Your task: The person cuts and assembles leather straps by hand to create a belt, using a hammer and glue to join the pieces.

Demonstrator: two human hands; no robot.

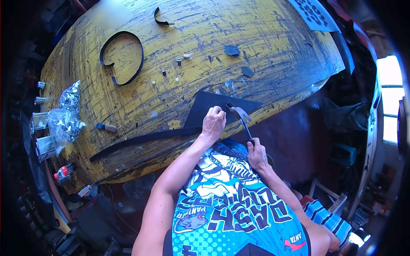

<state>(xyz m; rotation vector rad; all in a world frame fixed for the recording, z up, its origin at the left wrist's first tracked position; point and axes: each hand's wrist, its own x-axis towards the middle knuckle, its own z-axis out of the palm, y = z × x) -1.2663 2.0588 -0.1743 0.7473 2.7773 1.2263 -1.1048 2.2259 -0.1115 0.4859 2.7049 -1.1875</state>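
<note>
Closed into a loose fist, the left hand [214, 123] rests over the black sheet [208, 105]; what it grips cannot be told. The right hand [257, 156] is wrapped round the handle of a hammer [241, 114], its head at the left hand's two o'clock. A black strap [145, 138] stretches away between eight and nine o'clock.

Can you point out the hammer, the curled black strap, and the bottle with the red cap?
Hammer [245, 124]: head view, on its handle.
Curled black strap [142, 54]: head view, right side of its loop.
Bottle [65, 172]: head view, mid-body.
</note>
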